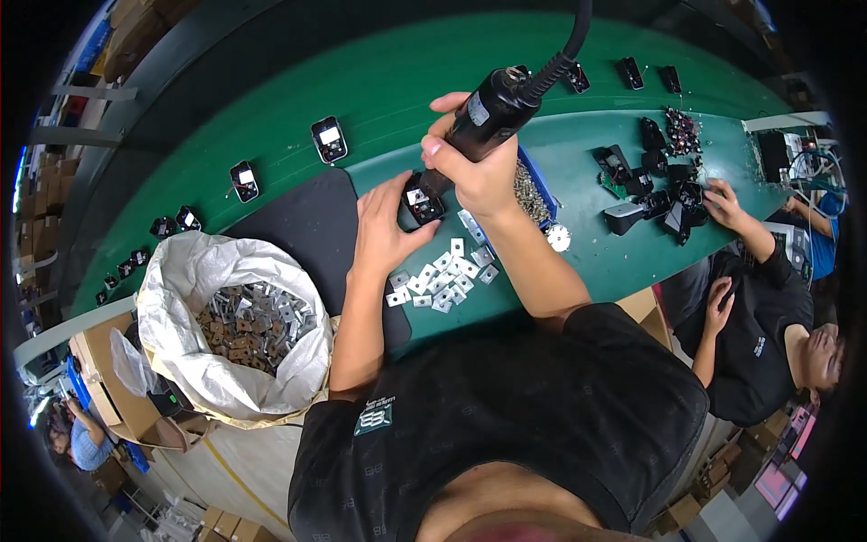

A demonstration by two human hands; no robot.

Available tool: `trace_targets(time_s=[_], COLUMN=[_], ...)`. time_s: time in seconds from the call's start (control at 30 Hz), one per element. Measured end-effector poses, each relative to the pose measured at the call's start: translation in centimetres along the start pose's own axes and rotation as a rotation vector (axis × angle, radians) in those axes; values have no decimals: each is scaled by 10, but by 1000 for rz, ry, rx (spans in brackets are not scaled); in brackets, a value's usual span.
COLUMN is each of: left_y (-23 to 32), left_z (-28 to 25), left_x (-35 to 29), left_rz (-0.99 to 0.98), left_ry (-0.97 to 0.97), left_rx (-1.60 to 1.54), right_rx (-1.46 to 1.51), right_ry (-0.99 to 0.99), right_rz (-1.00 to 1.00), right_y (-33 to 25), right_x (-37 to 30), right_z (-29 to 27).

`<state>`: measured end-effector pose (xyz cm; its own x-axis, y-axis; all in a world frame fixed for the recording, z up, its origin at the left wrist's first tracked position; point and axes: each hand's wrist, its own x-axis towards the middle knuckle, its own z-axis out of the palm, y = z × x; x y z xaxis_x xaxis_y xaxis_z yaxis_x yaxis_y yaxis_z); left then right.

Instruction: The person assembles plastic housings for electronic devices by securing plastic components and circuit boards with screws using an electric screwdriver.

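Green all over here: a worktop under the hands, a long green strip curving behind it, a line of black units spaced along that. Dark mat to the left, then a big white sack brimming with small metal pieces; cartons stack up at the far left. On the right a co-worker sits with one hand beside a cluster of black parts. Lettering? A pale label on the power driver (far too small to read), and a printed emblem on the wearer's shirt.

Now the middle: the black housing lies at the mat's right edge, its open face up, long axis running away from the wearer with the far end leaning slightly left. The left hand spans it, fingers along the far-left side, thumb at the near end. The right hand wraps the driver, which slants down-left, nose over the housing, cable rising from its back end; bit contact, I can't tell. Loose metal plates scatter nearby, beside a blue tray of screws.
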<state>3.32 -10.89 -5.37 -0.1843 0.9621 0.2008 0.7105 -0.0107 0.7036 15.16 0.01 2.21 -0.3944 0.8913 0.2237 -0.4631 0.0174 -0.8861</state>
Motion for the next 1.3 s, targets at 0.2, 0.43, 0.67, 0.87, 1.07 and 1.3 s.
trace_targets(time_s=[0.2,0.43,0.67,0.87,1.07,1.3], left_y=[-2,0,0,2,1,-5], left_z=[0,0,1,1,-1,2], left_x=[0,0,0,2,5,5], left_rz=[-3,15,6,10,-16,-11], left_ry=[10,15,12,28,31,27], left_rx=[-12,7,8,6,36,-1], right_rx=[-17,-54,-39,-53,-48,-26], right_ry=[-6,-8,-13,-18,-67,-119], right_rz=[-3,-36,-49,-42,-76,-25], right_y=[4,7,10,16,21,26], right_x=[0,-1,-2,-1,-5,-5], right_z=[3,2,2,0,2,3])
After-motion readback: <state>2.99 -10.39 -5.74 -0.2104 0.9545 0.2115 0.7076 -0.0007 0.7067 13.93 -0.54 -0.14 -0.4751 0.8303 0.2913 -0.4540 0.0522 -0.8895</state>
